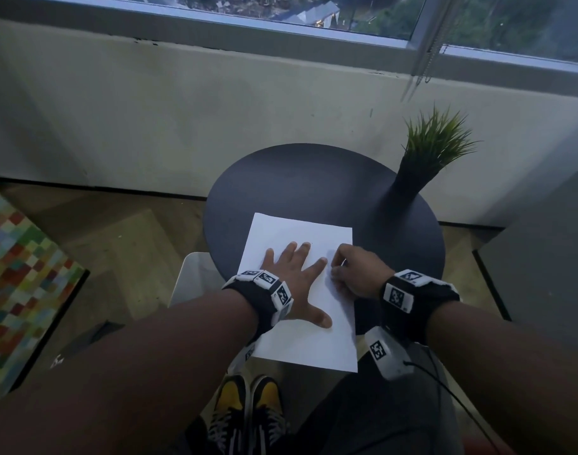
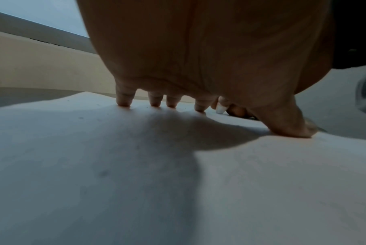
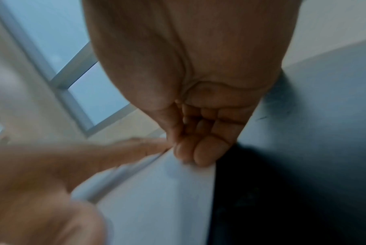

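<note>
A white sheet of paper (image 1: pixel 297 231) lies on a dark round table (image 1: pixel 297 178). My left hand (image 1: pixel 290 277) lies flat on the sheet with its fingers spread. In the left wrist view its fingertips (image 2: pixel 123 99) and thumb press on the paper (image 2: pixel 94 165). My right hand (image 1: pixel 338 269) sits at the sheet's right edge with its fingers curled. In the right wrist view its fingertips (image 3: pixel 190 154) meet the thumb at the paper's edge (image 3: pixel 157 199) and seem to pinch it. A pale blurred strip runs beside them. I cannot tell what that strip is.
A green grass plant in a black vase (image 1: pixel 412 178) stands at the table's back right. A white seat (image 1: pixel 192 277) is at the left under the table's rim. A multicoloured cushion (image 1: pixel 18 274) lies far left. A low wall and window run behind.
</note>
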### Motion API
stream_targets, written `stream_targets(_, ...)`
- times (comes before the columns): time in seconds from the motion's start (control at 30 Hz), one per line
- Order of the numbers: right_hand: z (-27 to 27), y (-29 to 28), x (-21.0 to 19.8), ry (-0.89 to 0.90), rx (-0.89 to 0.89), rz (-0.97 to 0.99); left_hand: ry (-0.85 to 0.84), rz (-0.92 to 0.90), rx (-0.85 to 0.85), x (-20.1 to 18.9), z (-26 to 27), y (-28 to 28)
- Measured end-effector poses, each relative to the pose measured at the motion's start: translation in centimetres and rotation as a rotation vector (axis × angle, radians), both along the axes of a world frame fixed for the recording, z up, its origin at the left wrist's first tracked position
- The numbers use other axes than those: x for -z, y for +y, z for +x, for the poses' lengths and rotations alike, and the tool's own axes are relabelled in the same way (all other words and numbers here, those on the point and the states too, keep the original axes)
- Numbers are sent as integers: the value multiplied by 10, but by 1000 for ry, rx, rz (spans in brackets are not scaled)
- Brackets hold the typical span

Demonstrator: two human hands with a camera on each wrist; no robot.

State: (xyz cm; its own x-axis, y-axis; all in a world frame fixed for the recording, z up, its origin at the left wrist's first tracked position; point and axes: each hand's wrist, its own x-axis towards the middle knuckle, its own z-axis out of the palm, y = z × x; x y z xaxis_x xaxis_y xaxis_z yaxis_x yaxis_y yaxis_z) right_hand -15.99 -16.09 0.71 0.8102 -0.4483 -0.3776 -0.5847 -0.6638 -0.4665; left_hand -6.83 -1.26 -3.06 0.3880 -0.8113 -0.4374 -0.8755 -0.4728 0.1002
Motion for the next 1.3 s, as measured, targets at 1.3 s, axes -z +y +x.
stream_targets(1.3, -6, 17, 8, 22, -258, -129, 13, -26, 48, -2, 5, 18)
